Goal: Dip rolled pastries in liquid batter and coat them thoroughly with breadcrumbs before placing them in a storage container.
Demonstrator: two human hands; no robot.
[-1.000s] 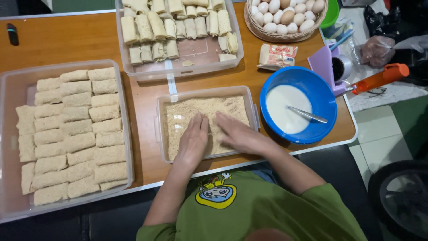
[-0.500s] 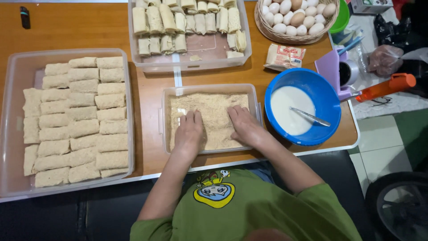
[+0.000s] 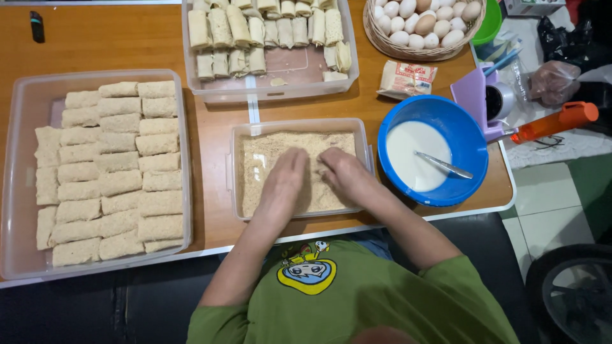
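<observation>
My left hand (image 3: 285,180) and my right hand (image 3: 342,171) lie side by side, palms down, inside a clear tray of breadcrumbs (image 3: 255,165) in front of me. The fingers are curled over the crumbs, and whatever lies under them is hidden. Left of it, a large clear tray (image 3: 19,159) holds several rows of crumbed rolls (image 3: 115,172). Beyond the crumb tray, another clear tray (image 3: 293,89) holds several uncoated rolls (image 3: 255,32). To the right stands a blue bowl (image 3: 468,140) of white liquid (image 3: 411,150) with a spoon (image 3: 443,165) in it.
The wooden table (image 3: 108,44) also carries a basket of eggs (image 3: 421,22), a small packet (image 3: 405,79), a purple container (image 3: 475,99) and an orange-handled tool (image 3: 551,122). A small black object (image 3: 37,27) lies far left. Tiled floor (image 3: 561,191) lies to the right.
Both hands have drawn together toward the middle of the crumb tray and slid a little further into it. The other trays and the bowl have not moved.
</observation>
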